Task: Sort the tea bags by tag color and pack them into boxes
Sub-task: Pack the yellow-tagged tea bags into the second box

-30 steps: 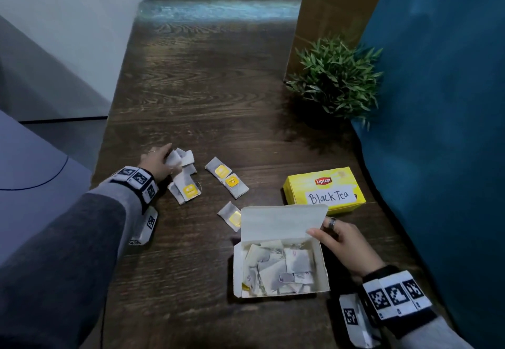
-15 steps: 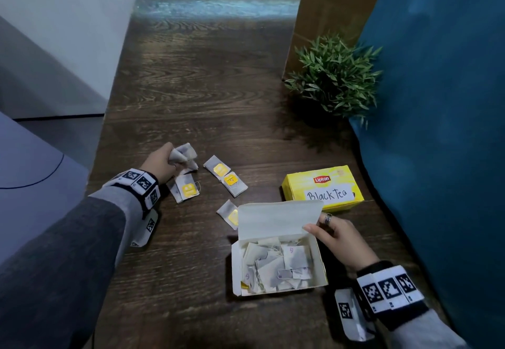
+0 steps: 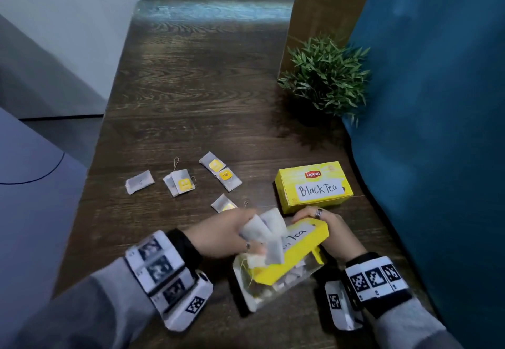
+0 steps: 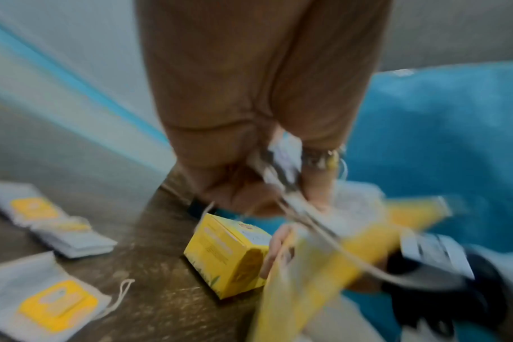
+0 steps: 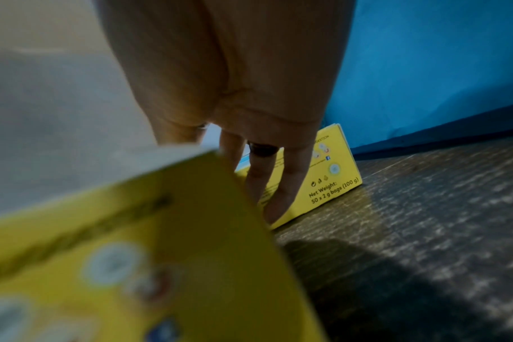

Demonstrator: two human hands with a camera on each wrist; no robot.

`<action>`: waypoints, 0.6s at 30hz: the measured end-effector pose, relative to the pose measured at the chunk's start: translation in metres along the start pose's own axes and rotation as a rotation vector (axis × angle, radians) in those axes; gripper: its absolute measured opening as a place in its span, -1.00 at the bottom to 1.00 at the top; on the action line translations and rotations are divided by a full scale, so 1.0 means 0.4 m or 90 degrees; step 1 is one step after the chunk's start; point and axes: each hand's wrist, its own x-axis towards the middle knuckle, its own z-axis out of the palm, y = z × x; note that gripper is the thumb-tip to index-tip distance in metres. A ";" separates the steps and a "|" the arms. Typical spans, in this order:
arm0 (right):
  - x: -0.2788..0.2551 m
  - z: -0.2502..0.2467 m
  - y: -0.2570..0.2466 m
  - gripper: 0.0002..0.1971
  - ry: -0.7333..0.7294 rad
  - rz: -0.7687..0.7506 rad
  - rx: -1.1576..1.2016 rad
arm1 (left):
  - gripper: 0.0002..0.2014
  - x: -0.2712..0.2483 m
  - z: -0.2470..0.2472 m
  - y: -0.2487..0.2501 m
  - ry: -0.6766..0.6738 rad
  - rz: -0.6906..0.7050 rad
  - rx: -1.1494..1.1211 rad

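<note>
My left hand (image 3: 246,235) grips a bunch of grey tea bags (image 3: 263,229) just above the open yellow box (image 3: 276,277), which holds several bags. My right hand (image 3: 310,217) holds that box's lid (image 3: 306,242) by its far edge, tipped partway down over the box. In the left wrist view, which is blurred, my left hand (image 4: 267,185) clutches the tea bags (image 4: 281,162). In the right wrist view my fingers (image 5: 278,185) reach over the lid (image 5: 132,254). Yellow-tagged bags (image 3: 182,183) (image 3: 220,171) (image 3: 224,204) lie on the table, and one bag (image 3: 140,182) lies tag hidden.
A shut yellow box labelled Black Tea (image 3: 314,187) stands just behind my right hand. A potted plant (image 3: 325,78) sits at the back right beside a blue wall (image 3: 437,130). The table's left edge (image 3: 93,184) runs close to the loose bags.
My left hand lifted a bunch of bags from the left pile and carried them right, over the open box. My right hand tipped the lid from upright down toward the box.
</note>
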 end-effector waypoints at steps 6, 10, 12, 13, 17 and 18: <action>-0.002 0.003 0.015 -0.90 0.014 0.025 -0.035 | -0.62 -0.042 0.055 0.048 0.261 0.104 -0.167; -0.007 0.008 0.018 -0.88 0.053 0.056 -0.010 | -0.84 -0.086 0.032 0.096 0.291 0.181 -0.385; -0.006 0.010 0.013 -0.82 0.065 0.066 0.001 | -0.85 -0.092 0.024 0.100 0.270 0.195 -0.383; -0.005 0.011 0.010 -0.80 0.072 0.070 0.003 | -0.84 -0.089 0.023 0.094 0.235 0.194 -0.363; 0.000 0.013 -0.001 -0.87 0.071 0.069 0.005 | -0.90 -0.031 0.043 0.030 0.083 0.039 -0.220; 0.000 0.011 -0.005 -0.91 0.064 0.068 0.006 | -0.90 -0.013 0.054 0.010 0.074 -0.008 -0.185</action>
